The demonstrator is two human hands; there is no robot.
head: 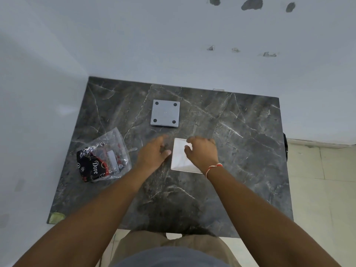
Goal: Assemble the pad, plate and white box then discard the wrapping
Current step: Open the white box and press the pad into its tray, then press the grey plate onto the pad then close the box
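So we've got a flat square grey pad (165,113) with four dark round dots at its corners, lying toward the far edge of the dark marble table (240,151), about midway along it. Nearer us sits a thin glossy white square plate (181,160), also lying flat, near the table's middle. A crinkled clear plastic wrapping (107,153) lies by the left edge.

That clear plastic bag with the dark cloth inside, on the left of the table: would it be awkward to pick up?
Probably floppy: the clear plastic bag looks crinkled and lies unevenly on the table. Likely light, since it seems to hold only folded cloth. Its glossy film may slip, so pinching an edge seems safest.
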